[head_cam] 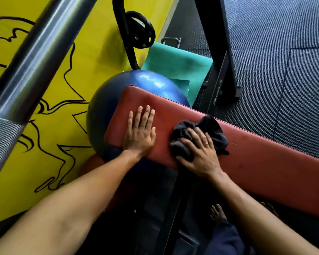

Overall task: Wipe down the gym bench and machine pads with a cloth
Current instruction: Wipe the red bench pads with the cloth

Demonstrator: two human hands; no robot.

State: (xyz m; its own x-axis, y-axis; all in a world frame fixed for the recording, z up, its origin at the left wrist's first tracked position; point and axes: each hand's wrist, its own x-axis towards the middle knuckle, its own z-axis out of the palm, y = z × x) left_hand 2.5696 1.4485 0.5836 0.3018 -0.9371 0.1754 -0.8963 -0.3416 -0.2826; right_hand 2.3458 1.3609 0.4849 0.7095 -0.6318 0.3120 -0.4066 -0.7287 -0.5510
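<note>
Cloth (211,126), dark and bunched, sits on the red bench pad (261,155), with the right hand (201,155) clutching it in curled fingers and pressing down. The left hand (139,135) lies flat near the pad's end, fingers straight, holding nothing. A blue exercise ball (107,107) sits just beyond, with a teal mat (173,59) behind it.

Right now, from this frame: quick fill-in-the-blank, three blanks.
1. The right hand grips a dark ____ on the bench.
2. The left hand lies flat on the bench and holds ____.
3. The ball beyond the bench is ____ in colour.
Missing words: cloth; nothing; blue.
</note>
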